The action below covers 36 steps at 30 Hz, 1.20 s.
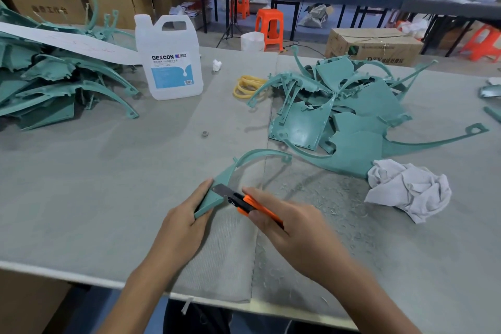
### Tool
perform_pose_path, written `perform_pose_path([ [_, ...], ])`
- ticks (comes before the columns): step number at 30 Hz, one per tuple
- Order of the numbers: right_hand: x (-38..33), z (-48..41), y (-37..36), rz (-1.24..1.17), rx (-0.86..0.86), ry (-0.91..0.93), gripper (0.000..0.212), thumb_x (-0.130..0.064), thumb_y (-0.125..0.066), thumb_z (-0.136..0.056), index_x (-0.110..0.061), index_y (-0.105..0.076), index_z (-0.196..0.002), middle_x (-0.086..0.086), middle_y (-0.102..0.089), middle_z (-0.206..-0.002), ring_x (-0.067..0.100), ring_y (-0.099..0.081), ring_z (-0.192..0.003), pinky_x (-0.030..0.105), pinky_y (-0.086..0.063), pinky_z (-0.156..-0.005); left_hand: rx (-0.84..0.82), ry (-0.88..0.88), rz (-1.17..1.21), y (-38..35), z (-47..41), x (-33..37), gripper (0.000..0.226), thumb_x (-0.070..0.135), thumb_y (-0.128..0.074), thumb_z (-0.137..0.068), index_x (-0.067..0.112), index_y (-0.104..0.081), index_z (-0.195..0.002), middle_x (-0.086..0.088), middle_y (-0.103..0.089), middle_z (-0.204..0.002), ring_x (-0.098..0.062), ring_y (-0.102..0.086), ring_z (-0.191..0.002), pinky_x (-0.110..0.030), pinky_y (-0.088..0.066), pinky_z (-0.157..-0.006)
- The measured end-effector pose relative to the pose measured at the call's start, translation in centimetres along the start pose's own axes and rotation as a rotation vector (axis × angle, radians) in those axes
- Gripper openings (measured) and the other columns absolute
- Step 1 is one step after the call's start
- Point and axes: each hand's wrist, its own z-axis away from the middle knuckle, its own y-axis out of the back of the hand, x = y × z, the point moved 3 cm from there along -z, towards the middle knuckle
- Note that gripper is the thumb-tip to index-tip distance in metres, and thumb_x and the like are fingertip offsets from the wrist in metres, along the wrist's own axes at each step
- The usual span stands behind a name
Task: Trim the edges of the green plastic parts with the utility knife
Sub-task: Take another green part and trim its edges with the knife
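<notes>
My left hand [187, 221] grips the flat end of a green plastic part [245, 158] whose thin curved arm arcs away over the table. My right hand [284, 221] holds an orange utility knife [242, 202]. Its dark blade lies against the edge of the part, right beside my left thumb. A heap of green plastic parts [349, 114] is spread at the right, and another heap of green parts [54, 81] sits at the far left.
A grey felt-covered table [108, 171] carries a white DEXCON jug [169, 59], yellow rings [248, 87], a crumpled white cloth [406, 190] and fine shavings near my right hand. Cardboard boxes, orange stools and other tables stand behind.
</notes>
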Motion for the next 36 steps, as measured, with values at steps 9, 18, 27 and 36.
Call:
perform_pose_path([
  [9, 3.5, -6.7, 2.2, 0.194, 0.032, -0.127, 0.034, -0.054, -0.044, -0.103, -0.049, -0.05, -0.136, -0.017, -0.058, -0.077, 0.015, -0.06, -0.072, 0.037, -0.054, -0.069, 0.003, -0.08, -0.108, -0.4, 0.9, 1.2, 0.059, 0.019, -0.052, -0.103, 0.039, -0.033, -0.154, 0.017, -0.04, -0.156, -0.008, -0.041, -0.142, -0.034, -0.037, -0.116],
  [18, 7.6, -6.7, 3.8, 0.299, 0.114, -0.258, 0.033, -0.046, -0.044, -0.105, -0.04, -0.05, -0.137, 0.0, -0.071, -0.094, 0.027, -0.064, -0.084, 0.039, -0.053, -0.072, -0.003, -0.092, -0.059, -0.1, 1.4, 1.6, 0.058, 0.018, -0.052, -0.103, 0.041, -0.032, -0.153, 0.018, -0.038, -0.156, -0.003, -0.038, -0.142, -0.031, -0.033, -0.119],
  [27, 0.8, 0.4, -1.9, -0.316, 0.043, -0.032, 0.036, -0.062, -0.044, -0.096, -0.081, -0.036, -0.125, -0.015, -0.067, -0.085, 0.013, -0.063, -0.064, 0.037, -0.055, -0.061, 0.044, -0.028, 0.059, -0.1, 0.7, 0.8, 0.049, 0.026, -0.057, -0.101, 0.061, -0.045, -0.134, 0.045, -0.047, -0.13, 0.023, -0.045, -0.118, 0.003, -0.034, -0.095],
  [36, 0.7, -0.8, -2.8, -0.273, 0.065, 0.009, 0.042, -0.05, -0.052, -0.102, -0.058, -0.044, -0.143, -0.012, -0.06, -0.07, 0.009, -0.053, -0.056, 0.027, -0.041, -0.054, 0.04, -0.015, 0.083, 0.0, 0.4, 0.9, 0.044, 0.035, -0.053, -0.103, 0.067, -0.045, -0.132, 0.059, -0.046, -0.115, 0.031, -0.044, -0.112, 0.005, -0.035, -0.088],
])
